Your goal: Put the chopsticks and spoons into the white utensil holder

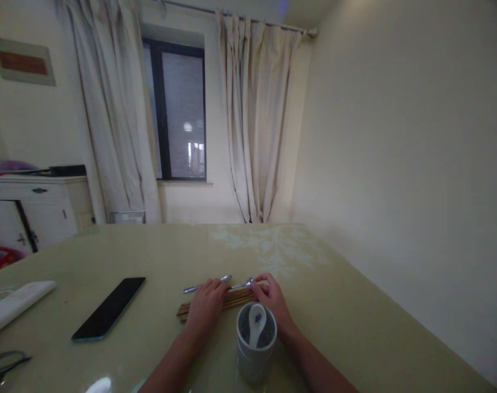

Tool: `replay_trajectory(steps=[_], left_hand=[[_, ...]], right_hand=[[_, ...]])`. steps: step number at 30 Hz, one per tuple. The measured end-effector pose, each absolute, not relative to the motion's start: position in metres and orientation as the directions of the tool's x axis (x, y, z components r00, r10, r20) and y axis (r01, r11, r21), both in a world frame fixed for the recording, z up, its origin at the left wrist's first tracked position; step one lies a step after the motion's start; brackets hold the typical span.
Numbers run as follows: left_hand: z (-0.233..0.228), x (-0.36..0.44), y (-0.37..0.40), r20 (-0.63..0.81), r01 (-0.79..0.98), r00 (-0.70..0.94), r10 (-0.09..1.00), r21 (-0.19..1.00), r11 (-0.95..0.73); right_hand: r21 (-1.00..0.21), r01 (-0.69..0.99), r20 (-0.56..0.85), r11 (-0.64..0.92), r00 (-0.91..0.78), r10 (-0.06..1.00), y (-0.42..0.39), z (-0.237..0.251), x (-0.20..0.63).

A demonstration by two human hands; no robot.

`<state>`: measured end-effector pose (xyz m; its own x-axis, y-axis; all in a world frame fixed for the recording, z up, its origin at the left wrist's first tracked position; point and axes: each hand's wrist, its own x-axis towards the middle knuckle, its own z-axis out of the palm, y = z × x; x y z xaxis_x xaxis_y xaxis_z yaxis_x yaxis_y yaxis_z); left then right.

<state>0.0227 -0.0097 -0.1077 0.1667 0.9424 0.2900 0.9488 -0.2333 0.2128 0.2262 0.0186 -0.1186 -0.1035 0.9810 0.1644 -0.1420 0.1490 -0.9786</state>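
A small metal spoon (239, 285) spans the gap between my two hands. My right hand (273, 301) pinches it by the bowl, thumb and forefinger closed. The fingers of my left hand (207, 303) are bent over the handle end, closed on it, above a bundle of wooden chopsticks (237, 299) lying on the table. Just beyond my left hand lies a second metal spoon (192, 288), partly hidden by the fingers. Nearer to me, between my forearms, a pale cylindrical holder (254, 367) stands upright with a white ceramic spoon (255, 327) in it.
A black phone (109, 309) lies left on the glossy table (166, 245). Farther left are a white flat object (17, 307) and dark-handled scissors (5, 364). A white object (100, 385) shows at the front edge. The wall (404, 180) runs along the table's right side.
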Motion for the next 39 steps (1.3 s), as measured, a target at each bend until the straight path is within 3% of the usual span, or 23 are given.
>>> replay_trajectory(steps=[4,10,16,21,29,33,39], left_hand=[[-0.101,0.013,-0.010,0.236,0.969,0.093,0.967,0.203,-0.142],[-0.100,-0.004,-0.012,0.193,0.969,0.032,0.981,0.235,-0.078],[-0.101,-0.006,-0.013,0.184,0.954,-0.005,0.983,0.297,-0.051],[-0.101,-0.008,-0.011,0.196,0.939,-0.064,0.979,0.344,-0.007],[-0.104,-0.011,-0.009,0.254,0.923,-0.092,0.963,0.385,-0.013],[-0.108,-0.015,-0.007,0.328,0.929,-0.111,0.938,0.371,-0.020],[-0.117,-0.018,-0.003,0.287,0.921,-0.091,0.954,0.388,-0.028]], right_hand=[[-0.979,-0.114,0.185,0.167,-0.162,0.969,0.019,-0.119,0.227],[-0.972,-0.088,0.228,0.219,-0.114,0.967,0.017,-0.102,0.240],[-0.956,-0.040,0.284,0.291,-0.379,0.880,0.002,-0.073,0.270],[-0.976,-0.040,0.204,0.216,-0.536,0.820,-0.017,-0.060,0.274],[-0.963,0.020,0.221,0.268,-0.508,0.833,-0.021,-0.058,0.268],[-0.930,0.073,0.283,0.359,-0.482,0.829,-0.019,-0.059,0.269],[-0.862,0.065,0.419,0.503,-0.469,0.778,-0.017,-0.060,0.269]])
